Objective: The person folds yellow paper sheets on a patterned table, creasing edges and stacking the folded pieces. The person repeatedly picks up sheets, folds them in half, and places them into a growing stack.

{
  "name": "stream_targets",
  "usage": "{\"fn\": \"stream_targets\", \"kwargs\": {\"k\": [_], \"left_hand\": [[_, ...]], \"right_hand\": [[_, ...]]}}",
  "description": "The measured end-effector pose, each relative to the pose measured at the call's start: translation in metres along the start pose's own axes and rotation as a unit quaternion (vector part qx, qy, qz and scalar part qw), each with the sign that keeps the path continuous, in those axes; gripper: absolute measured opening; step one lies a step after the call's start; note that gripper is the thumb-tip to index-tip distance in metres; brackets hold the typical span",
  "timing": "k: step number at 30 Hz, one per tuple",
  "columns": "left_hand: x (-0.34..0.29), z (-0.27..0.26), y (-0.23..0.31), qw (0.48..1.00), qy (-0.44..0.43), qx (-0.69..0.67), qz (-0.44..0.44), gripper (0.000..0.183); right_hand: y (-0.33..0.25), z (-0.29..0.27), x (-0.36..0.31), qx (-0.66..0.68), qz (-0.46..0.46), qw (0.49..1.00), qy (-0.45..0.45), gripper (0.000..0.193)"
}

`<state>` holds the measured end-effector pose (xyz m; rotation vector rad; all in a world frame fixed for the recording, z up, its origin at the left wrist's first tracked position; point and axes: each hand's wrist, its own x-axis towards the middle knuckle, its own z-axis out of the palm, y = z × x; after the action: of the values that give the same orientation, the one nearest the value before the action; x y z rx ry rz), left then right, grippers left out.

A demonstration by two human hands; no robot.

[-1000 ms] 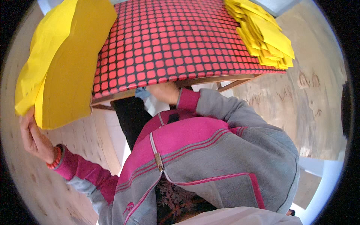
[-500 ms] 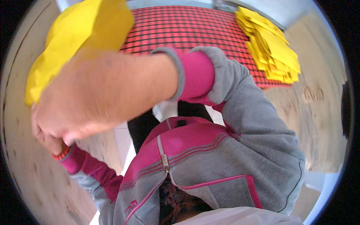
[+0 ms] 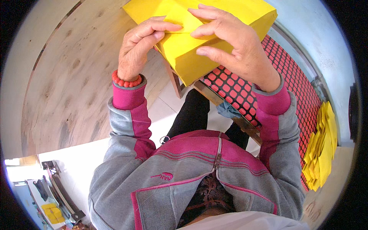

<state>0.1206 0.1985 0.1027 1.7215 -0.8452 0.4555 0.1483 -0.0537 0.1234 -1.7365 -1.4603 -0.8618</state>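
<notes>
You've got both hands up on a yellow sheet [image 3: 245,17] at the left end of the counter [image 3: 285,67], the one with the red-and-black squared cover. Sheet hides that end of the counter, one corner pointing down past the near edge; whether it lies flat there or is lifted, can't tell. A fold or flap stands up in it, right between your hands.

Your left hand [image 3: 132,51]: narrow, thumb and forefinger close together on the left side of the fold; can't tell if it's really pinched. Red bead bracelet [image 3: 126,81] on that wrist. Your right hand [image 3: 241,44]: wide, thumb well apart from the fingers, over the right side of the same fold, fingertips at or very near the surface.

At the counter's right end, a pile of yellow pieces [image 3: 322,149], loosely stacked, edges uneven. Blue cloth [image 3: 228,110] just below the counter's near edge. Your black trousers [image 3: 193,111] show at that near edge too, your grey-and-pink jacket [image 3: 161,191] closer to you. Pale wooden board [image 3: 73,76] left of the counter. Well apart from the counter, far lower left, a small yellow item [image 3: 53,213] on a white surface
</notes>
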Motion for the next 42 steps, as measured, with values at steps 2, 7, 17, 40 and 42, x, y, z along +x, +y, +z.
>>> {"fn": "stream_targets", "kwargs": {"k": [2, 7, 17, 40, 42], "left_hand": [[-0.002, -0.002, 0.0, 1.0, -0.005, -0.009, -0.017, 0.034], [-0.004, -0.007, -0.004, 0.999, -0.011, -0.033, -0.022, 0.034], [-0.006, -0.007, -0.013, 0.995, -0.03, -0.091, 0.01, 0.021], [-0.005, 0.002, -0.016, 0.992, 0.055, -0.107, 0.033, 0.015], [-0.006, -0.001, -0.016, 0.991, 0.037, -0.129, 0.026, 0.018]], "right_hand": [[-0.002, 0.007, -0.003, -0.026, 0.004, 1.0, -0.009, 0.022], [-0.01, 0.016, -0.004, -0.035, 0.056, 0.998, -0.001, 0.012], [-0.018, 0.017, -0.004, 0.011, 0.109, 0.994, 0.005, 0.012], [-0.016, 0.025, -0.003, 0.025, 0.088, 0.995, 0.045, 0.012], [-0.017, 0.025, -0.003, 0.022, 0.089, 0.994, 0.051, 0.012]]}}
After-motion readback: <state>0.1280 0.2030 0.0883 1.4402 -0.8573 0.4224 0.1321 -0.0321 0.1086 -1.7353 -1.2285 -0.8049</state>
